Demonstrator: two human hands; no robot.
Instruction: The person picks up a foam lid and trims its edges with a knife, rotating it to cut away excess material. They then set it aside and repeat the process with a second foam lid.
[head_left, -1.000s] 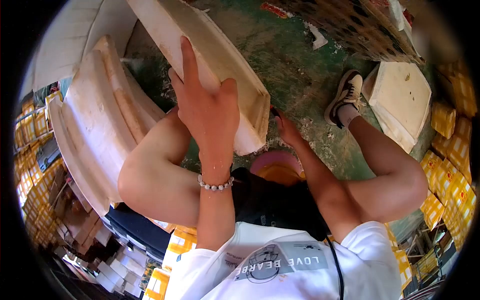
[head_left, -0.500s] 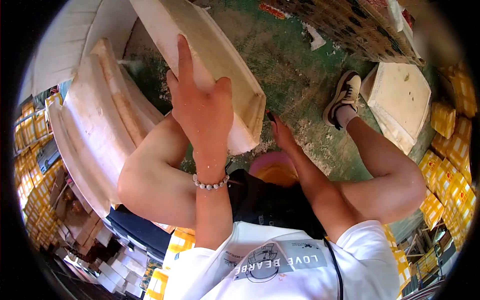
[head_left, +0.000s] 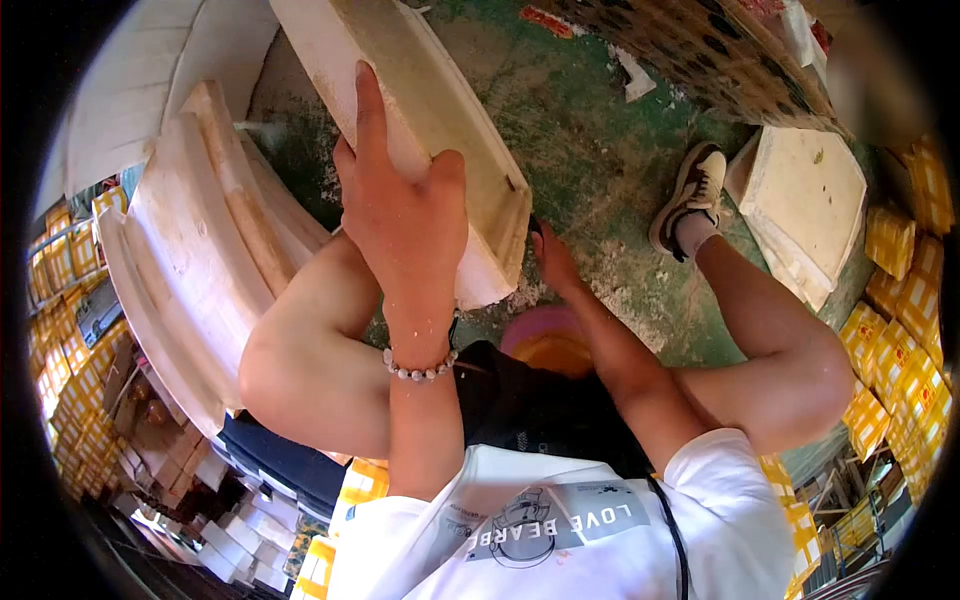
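My left hand point(head_left: 405, 205), a beaded bracelet at its wrist, grips a white foam box lid point(head_left: 465, 130) standing on its edge. The index finger lies stretched along the lid's side and the thumb is spread, while the other fingers curl out of sight. Close to the lid's lower right corner, my right hand point(head_left: 556, 262) is closed around a small dark tool point(head_left: 535, 227), mostly covered by the fingers; its kind cannot be made out. Dirty foam pieces point(head_left: 205, 220) lean beside my left knee.
A pink-rimmed tub point(head_left: 545, 335) stands between my legs. Foam crumbs lie over the green floor point(head_left: 600, 150). Another foam piece point(head_left: 805, 195) rests beyond my shoe point(head_left: 690, 200). A cardboard sheet point(head_left: 700, 50) is at the back, with yellow-and-white taped boxes point(head_left: 905, 360) stacked at the right.
My right hand has shifted slightly left, closer to the lid's corner, and the tool shows less. The left hand keeps its hold on the lid, which has barely moved.
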